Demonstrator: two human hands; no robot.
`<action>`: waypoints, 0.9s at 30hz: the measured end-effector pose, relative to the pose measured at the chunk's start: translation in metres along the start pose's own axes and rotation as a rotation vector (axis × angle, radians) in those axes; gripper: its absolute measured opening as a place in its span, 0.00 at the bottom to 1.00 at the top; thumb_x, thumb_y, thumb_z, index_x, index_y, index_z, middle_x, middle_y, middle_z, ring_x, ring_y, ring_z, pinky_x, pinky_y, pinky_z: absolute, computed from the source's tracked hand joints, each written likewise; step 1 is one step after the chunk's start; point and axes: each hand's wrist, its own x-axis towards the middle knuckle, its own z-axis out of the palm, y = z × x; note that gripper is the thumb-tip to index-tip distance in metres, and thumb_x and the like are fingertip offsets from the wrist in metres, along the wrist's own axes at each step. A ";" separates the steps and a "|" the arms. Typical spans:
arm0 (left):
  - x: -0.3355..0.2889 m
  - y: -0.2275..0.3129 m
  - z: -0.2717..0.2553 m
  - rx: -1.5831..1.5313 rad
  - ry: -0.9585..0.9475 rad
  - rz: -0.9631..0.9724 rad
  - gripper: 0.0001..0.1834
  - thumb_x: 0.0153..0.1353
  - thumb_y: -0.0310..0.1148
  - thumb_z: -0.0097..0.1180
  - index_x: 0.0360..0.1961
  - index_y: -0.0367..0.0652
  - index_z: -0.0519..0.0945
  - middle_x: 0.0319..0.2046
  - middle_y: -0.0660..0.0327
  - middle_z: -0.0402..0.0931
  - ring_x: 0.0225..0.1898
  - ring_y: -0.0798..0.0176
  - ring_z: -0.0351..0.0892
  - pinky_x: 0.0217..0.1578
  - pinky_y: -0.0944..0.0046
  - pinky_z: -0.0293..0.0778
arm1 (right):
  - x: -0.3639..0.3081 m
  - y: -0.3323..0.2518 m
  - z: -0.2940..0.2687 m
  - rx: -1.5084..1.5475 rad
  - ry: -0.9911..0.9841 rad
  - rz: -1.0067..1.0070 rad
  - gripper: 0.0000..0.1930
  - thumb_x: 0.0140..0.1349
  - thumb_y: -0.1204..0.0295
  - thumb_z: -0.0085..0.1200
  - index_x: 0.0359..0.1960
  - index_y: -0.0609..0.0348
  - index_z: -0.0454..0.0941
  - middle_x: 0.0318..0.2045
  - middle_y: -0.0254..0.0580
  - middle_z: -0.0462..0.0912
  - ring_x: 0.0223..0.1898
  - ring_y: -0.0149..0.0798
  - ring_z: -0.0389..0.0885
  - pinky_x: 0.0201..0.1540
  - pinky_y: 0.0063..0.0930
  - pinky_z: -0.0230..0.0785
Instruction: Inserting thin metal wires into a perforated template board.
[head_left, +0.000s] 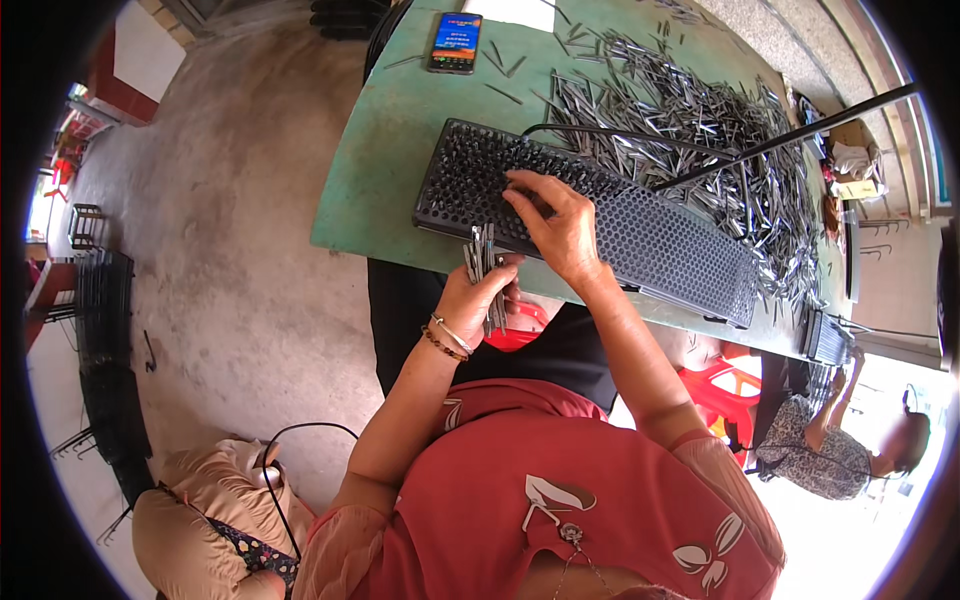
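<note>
White sheet (510,12) cut off at top; the right hand's (565,232) fingertips blur into dark holes, so cannot tell whether they grip a piece. Green table (365,190) over stained concrete floor (250,260), 1 phone (455,42) at upper left, a heap of thin metal pieces (690,120) beyond the long black perforated tray (690,265) by the near edge. Right thumb and forefinger nearly together over the tray's left half; left hand (470,300) closed round a metal bundle (480,255) just below it.
</note>
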 end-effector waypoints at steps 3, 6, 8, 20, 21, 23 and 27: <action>0.000 0.000 0.001 0.000 0.004 -0.002 0.14 0.61 0.30 0.54 0.46 0.35 0.77 0.25 0.66 0.74 0.24 0.72 0.74 0.24 0.71 0.72 | 0.000 0.009 0.000 -0.087 0.013 -0.211 0.09 0.54 0.78 0.60 0.37 0.62 0.81 0.35 0.44 0.82 0.34 0.38 0.82 0.36 0.26 0.74; -0.001 -0.001 0.003 0.020 0.014 -0.008 0.14 0.61 0.30 0.54 0.46 0.36 0.77 0.24 0.66 0.74 0.23 0.72 0.74 0.24 0.72 0.72 | -0.004 0.009 0.001 -0.078 0.056 -0.162 0.09 0.53 0.78 0.60 0.36 0.62 0.82 0.36 0.45 0.82 0.37 0.42 0.82 0.39 0.28 0.75; -0.003 0.000 0.005 0.033 0.007 -0.025 0.14 0.61 0.30 0.53 0.46 0.36 0.77 0.24 0.65 0.74 0.23 0.72 0.74 0.23 0.72 0.72 | -0.006 0.009 0.002 -0.086 0.082 -0.170 0.09 0.53 0.78 0.60 0.36 0.62 0.82 0.36 0.45 0.82 0.36 0.42 0.82 0.39 0.28 0.75; -0.004 0.010 0.007 -0.073 -0.064 -0.155 0.18 0.60 0.32 0.51 0.50 0.38 0.75 0.25 0.66 0.74 0.23 0.71 0.74 0.26 0.72 0.74 | -0.004 0.016 0.001 -0.301 0.104 -0.363 0.08 0.51 0.78 0.60 0.35 0.60 0.82 0.33 0.42 0.81 0.33 0.44 0.81 0.35 0.32 0.74; -0.004 0.010 0.006 -0.093 -0.080 -0.161 0.18 0.60 0.32 0.51 0.51 0.38 0.74 0.26 0.66 0.74 0.24 0.71 0.75 0.27 0.71 0.74 | -0.004 0.015 0.000 -0.302 0.086 -0.377 0.08 0.51 0.78 0.60 0.34 0.60 0.82 0.33 0.42 0.81 0.32 0.44 0.81 0.34 0.32 0.74; -0.003 0.008 0.003 -0.081 -0.089 -0.133 0.18 0.61 0.32 0.52 0.52 0.38 0.74 0.26 0.66 0.75 0.25 0.71 0.76 0.29 0.70 0.75 | -0.003 0.012 -0.001 -0.305 0.066 -0.372 0.08 0.51 0.77 0.60 0.34 0.60 0.82 0.32 0.42 0.81 0.32 0.44 0.81 0.34 0.33 0.74; -0.001 0.004 -0.002 -0.090 -0.105 -0.077 0.18 0.62 0.31 0.53 0.52 0.37 0.73 0.27 0.65 0.75 0.28 0.70 0.78 0.33 0.67 0.78 | -0.001 0.013 -0.001 -0.291 0.073 -0.349 0.08 0.51 0.77 0.60 0.34 0.60 0.82 0.32 0.42 0.81 0.31 0.44 0.81 0.34 0.33 0.74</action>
